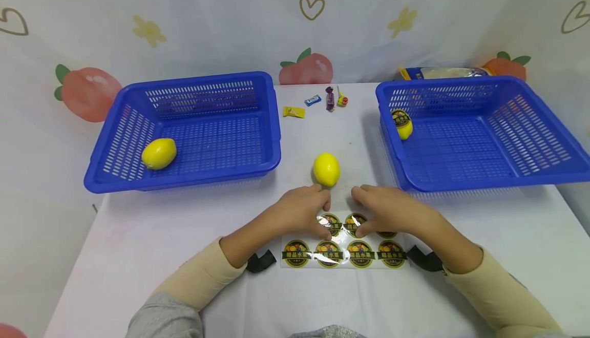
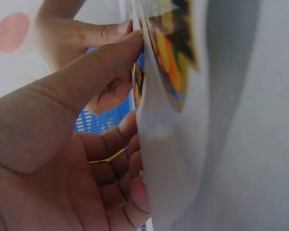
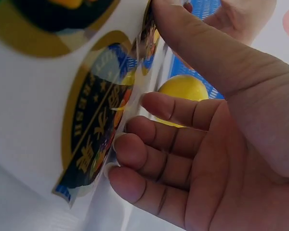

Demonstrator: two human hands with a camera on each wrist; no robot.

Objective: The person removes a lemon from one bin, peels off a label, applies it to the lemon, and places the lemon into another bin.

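Note:
A sheet of round fruit stickers point(image 1: 361, 254) lies on the white table in front of the person. Over its upper left part is the left hand point(image 1: 302, 209), its thumb and fingertips touching the sheet. The right hand point(image 1: 391, 209) mirrors it on the other side, thumb on a sticker near the middle and fingers loosely bent. Neither hand visibly lifts a sticker. Just beyond the fingertips sits a plain yellow lemon point(image 1: 327, 170), apart from both hands. The right wrist view shows sticker print point(image 3: 98, 110) close up beside the right fingertips.
A blue basket point(image 1: 184, 176) at left holds one lemon point(image 1: 159, 153). Another blue basket point(image 1: 502, 182) at right holds a lemon bearing a sticker point(image 1: 403, 124). Several wrapped candies, including a yellow one point(image 1: 294, 112), lie between them. Behind the right basket is a packet point(image 1: 442, 73).

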